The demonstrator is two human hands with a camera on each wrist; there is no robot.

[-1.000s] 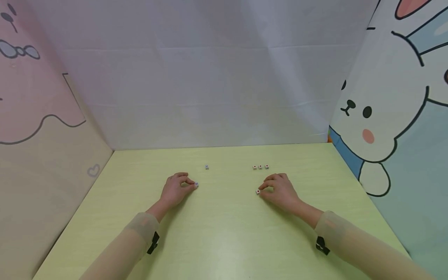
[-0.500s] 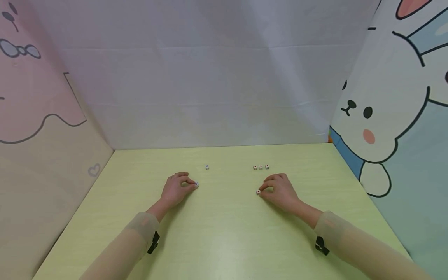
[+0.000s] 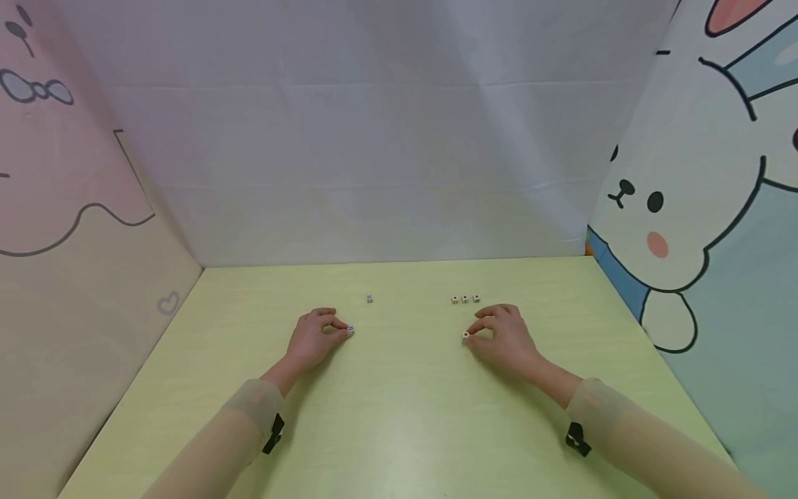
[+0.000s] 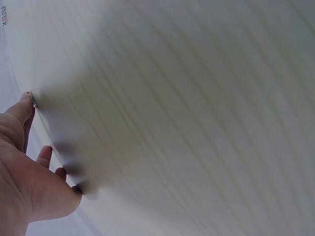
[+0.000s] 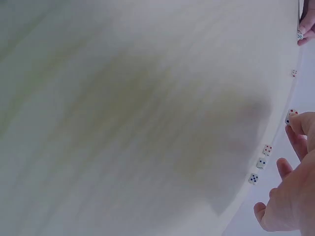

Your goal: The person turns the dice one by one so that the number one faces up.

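Between its thumb and index finger, my left hand (image 3: pixel 314 339) pinches a small white die (image 3: pixel 350 329) at the table's left middle. My right hand (image 3: pixel 506 339) pinches another white die (image 3: pixel 465 337), a red spot on its top face; the right wrist view also shows this die (image 5: pixel 291 116) at the fingertips. Just beyond the right hand, three dice stand in a short row, the middle die (image 3: pixel 464 299) close to its neighbours. A single die (image 3: pixel 369 299) with several dark spots lies farther back, right of the left hand. The left wrist view shows only an edge of the held die (image 4: pixel 32 99).
The pale yellow-green table (image 3: pixel 399 416) runs back to a white cloth wall (image 3: pixel 386 173). Side panels with cartoon drawings flank it, including a rabbit panel (image 3: pixel 679 208) on the right. Black straps sit at both sleeve cuffs.
My right hand has shifted slightly to the right and away from me, carrying its die along. The left hand and the dice at the back look unmoved.
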